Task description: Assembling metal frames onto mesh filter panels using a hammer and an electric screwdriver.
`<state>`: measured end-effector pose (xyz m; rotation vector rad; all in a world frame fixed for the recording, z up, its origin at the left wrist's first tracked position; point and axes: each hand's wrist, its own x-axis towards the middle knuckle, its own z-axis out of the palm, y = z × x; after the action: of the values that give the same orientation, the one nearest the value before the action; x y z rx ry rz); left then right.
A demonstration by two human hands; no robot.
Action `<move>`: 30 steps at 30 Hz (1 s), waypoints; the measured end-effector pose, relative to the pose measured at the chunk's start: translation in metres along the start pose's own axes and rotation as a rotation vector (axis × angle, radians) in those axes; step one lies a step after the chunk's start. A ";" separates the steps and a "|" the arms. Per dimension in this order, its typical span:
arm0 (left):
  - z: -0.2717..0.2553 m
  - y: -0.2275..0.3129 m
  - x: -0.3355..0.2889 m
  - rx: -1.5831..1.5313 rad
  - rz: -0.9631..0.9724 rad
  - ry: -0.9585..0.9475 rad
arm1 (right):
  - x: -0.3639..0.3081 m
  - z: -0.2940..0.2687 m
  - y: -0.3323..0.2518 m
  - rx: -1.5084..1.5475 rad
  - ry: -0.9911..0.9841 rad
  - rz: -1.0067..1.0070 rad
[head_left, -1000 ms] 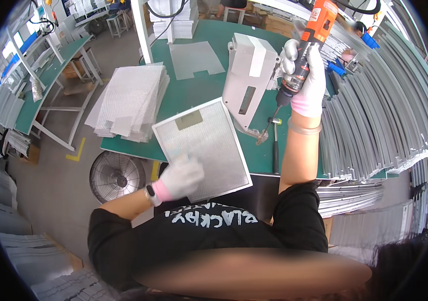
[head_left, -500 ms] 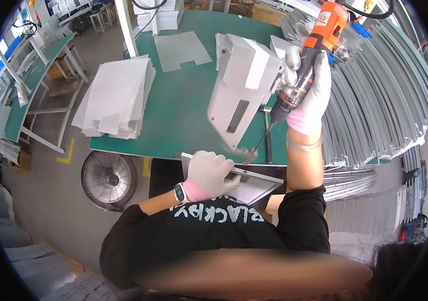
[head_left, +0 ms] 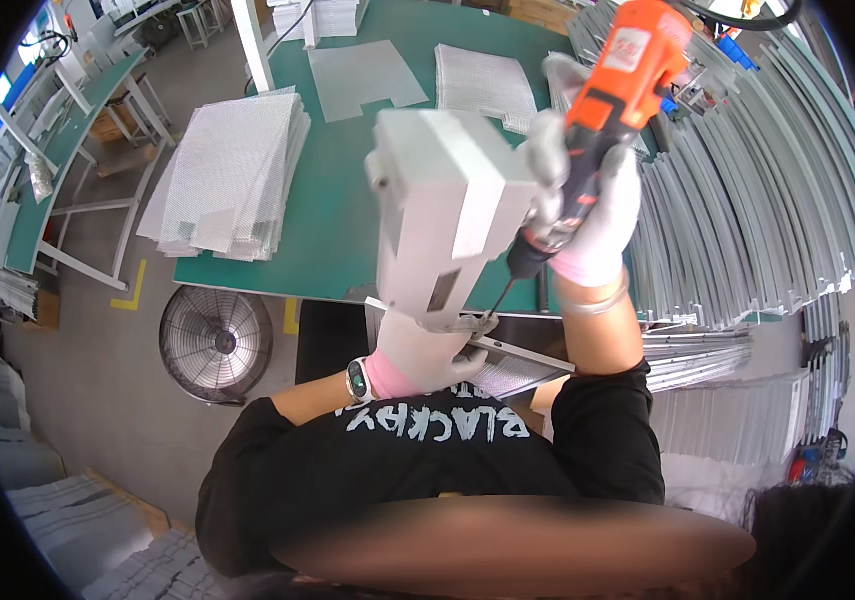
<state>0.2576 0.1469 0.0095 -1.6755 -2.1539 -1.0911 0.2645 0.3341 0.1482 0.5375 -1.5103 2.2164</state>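
Right hand (head_left: pixel 607 215) grips bulky orange-black drill (head_left: pixel 599 115); left hand (head_left: pixel 415 352) clasps metal-framed mesh panel (head_left: pixel 513 373)

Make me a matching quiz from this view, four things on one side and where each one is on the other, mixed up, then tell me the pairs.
Things:
1. Orange and black power drill
2. Framed mesh panel
3. Round fan
4. Tall stack of mesh sheets

Places:
A. On the grey floor
B. In the gloved left hand
C. On the left part of the green table
D. In the gloved right hand

Pairs: 1-D, 2-B, 3-A, 4-C
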 end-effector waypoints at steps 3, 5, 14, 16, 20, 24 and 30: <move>0.014 -0.004 -0.005 -0.038 -0.008 0.091 | -0.018 0.011 0.020 0.143 0.020 0.102; 0.016 -0.005 -0.007 -0.049 0.046 0.043 | -0.028 -0.002 0.032 0.070 0.029 0.052; 0.039 -0.018 -0.024 -0.148 -0.031 -0.118 | -0.048 -0.007 0.038 0.238 0.099 -0.076; 0.037 -0.016 -0.018 -0.182 -0.024 -0.076 | -0.048 -0.001 0.040 0.189 0.293 -0.118; 0.015 -0.004 0.005 -0.105 0.065 0.108 | -0.035 -0.008 0.021 0.009 0.179 -0.068; 0.008 -0.009 0.005 0.081 0.041 0.013 | 0.004 -0.022 -0.019 0.095 0.069 -0.356; 0.003 -0.008 0.011 0.027 0.029 0.024 | 0.001 -0.015 -0.015 0.041 0.210 -0.374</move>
<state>0.2476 0.1566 0.0101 -1.6676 -2.1134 -1.0647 0.2701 0.3530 0.1551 0.5310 -1.1539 1.9483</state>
